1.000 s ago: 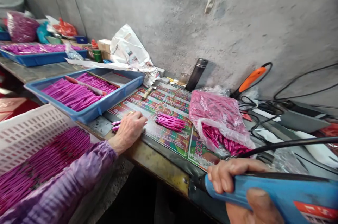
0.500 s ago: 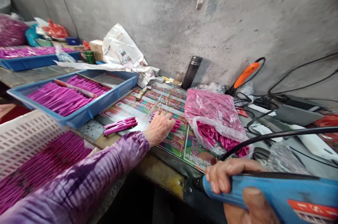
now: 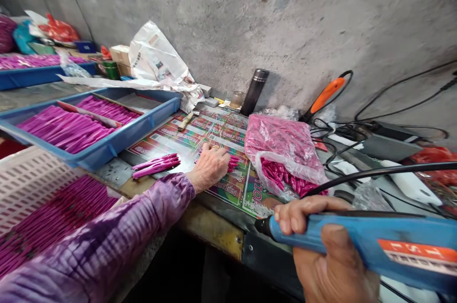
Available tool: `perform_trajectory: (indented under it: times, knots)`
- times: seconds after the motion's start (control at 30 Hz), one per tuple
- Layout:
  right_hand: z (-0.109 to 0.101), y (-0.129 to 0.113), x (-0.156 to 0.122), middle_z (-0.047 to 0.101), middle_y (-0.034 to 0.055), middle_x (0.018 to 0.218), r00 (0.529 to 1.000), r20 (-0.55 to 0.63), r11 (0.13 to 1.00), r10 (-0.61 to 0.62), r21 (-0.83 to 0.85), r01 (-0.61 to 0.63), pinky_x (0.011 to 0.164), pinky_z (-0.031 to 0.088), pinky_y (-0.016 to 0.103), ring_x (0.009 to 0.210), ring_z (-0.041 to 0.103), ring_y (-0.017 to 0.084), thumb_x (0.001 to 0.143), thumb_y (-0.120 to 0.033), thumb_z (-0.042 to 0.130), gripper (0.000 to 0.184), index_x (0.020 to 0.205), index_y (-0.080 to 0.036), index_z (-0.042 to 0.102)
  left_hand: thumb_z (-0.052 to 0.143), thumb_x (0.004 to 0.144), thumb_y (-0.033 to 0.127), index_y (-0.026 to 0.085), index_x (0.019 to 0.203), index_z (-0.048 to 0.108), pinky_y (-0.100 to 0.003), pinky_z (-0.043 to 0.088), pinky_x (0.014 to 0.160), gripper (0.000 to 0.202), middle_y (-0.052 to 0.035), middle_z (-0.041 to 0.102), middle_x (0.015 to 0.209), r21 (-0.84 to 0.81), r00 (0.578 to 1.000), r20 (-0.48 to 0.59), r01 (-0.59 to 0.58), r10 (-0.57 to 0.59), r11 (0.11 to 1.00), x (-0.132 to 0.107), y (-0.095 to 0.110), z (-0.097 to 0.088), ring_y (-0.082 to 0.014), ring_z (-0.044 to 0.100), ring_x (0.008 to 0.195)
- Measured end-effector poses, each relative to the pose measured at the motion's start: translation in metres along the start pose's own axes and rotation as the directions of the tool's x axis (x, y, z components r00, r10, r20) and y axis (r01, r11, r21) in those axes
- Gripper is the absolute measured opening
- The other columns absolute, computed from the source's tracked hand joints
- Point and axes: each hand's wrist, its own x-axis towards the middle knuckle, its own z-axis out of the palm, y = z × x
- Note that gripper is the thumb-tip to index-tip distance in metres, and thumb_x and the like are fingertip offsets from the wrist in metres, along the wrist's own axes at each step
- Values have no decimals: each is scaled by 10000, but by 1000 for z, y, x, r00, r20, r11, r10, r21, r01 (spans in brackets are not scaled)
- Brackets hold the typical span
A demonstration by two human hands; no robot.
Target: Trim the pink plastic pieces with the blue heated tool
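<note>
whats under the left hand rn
Slim magenta pieces stick out past the left hand, over a printed sheet; whatever lies directly beneath the hand is covered.

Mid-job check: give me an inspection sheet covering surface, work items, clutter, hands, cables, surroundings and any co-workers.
Surface: printed sheet on the bench, partly covered.
Work items: loose magenta bundle left of a magenta pile; open plastic bag of pink pieces; divided blue tray and white basket, both holding magenta pieces.
Clutter: dark bottle leaning by the wall, crumpled paper, wooden-handled tool.
Left hand: over the pile, fingers curled; grip hidden.
Right hand: wrapped around blue tool.
Cables: thick black cord arching above the blue tool; thinner black cables tangled behind.
Surroundings: rough grey wall.
Co-workers: nothing seen.
</note>
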Motion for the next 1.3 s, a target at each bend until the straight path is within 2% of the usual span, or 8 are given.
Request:
perform_trajectory:
  times: [0.13, 0.3, 0.5, 0.7, 0.77, 0.87, 1.03, 1.3]
  knots:
    - [8, 19, 16, 567, -29, 673, 987, -156, 999, -38, 20, 42, 672, 507, 321, 626, 552, 135, 885, -352, 700, 171, 857, -216, 600, 547, 924, 156, 139, 910, 660, -501, 369, 1009, 115, -103, 739, 924, -89, 998, -49, 30, -34, 996, -5, -4, -3, -244, 672, 887]
    - [19, 44, 41, 555, -60, 671, 956, -266, 992, -122, 8, 129, 676, 504, 316, 606, 555, 122, 854, -363, 762, 260, 819, -216, 551, 554, 939, 173, 162, 985, 634, -486, 397, 1047, 93, -43, 762, 857, -214, 988, -119, 68, -95, 974, -12, -13, 0, -189, 687, 769]
    - [19, 62, 55, 588, -58, 654, 939, -298, 985, -171, -47, 164, 695, 518, 358, 588, 596, 151, 778, -412, 828, 332, 808, -216, 561, 572, 935, 162, 162, 1012, 649, -235, 479, 678, 109, -22, 745, 829, -394, 977, -165, 57, -131, 917, -25, -13, 0, -141, 678, 708]
    - [18, 64, 53, 590, -57, 645, 946, -278, 986, -163, -30, 161, 696, 521, 366, 584, 592, 154, 763, -439, 831, 355, 813, -218, 558, 612, 915, 193, 142, 958, 711, -188, 421, 565, 120, 46, 630, 634, -757, 955, -109, 101, -277, 646, -42, -4, -4, -98, 577, 568]
    - [18, 61, 50, 586, -55, 653, 950, -275, 989, -146, -10, 149, 684, 520, 356, 597, 584, 149, 784, -421, 817, 336, 822, -218, 553, 627, 898, 175, 142, 952, 718, -193, 426, 578, 112, 52, 613, 621, -778, 953, -79, 124, -291, 615, -48, -1, -3, -99, 568, 567]
    - [18, 55, 43, 568, -59, 683, 950, -284, 990, -129, 18, 140, 669, 516, 329, 614, 563, 130, 794, -403, 812, 322, 835, -216, 553, 663, 872, 140, 147, 912, 731, -210, 453, 643, 79, 16, 677, 721, -721, 968, -109, 81, -228, 688, -55, 3, 0, -116, 608, 657]
    - [11, 44, 34, 557, -48, 680, 947, -302, 993, -110, 7, 117, 658, 509, 330, 613, 557, 139, 806, -447, 793, 335, 853, -213, 557, 640, 943, 155, 156, 1010, 746, -232, 488, 728, 125, -38, 699, 875, -591, 982, -180, -152, 54, 792, -62, 15, 5, -143, 647, 781]
    - [4, 29, 28, 543, -42, 670, 948, -307, 996, -81, 4, 86, 667, 501, 320, 628, 543, 137, 839, -517, 728, 350, 845, -214, 554, 514, 1015, 182, 154, 956, 671, -262, 465, 655, 170, -64, 674, 964, -279, 968, 25, -233, 249, 932, -57, 37, 8, -172, 649, 788]
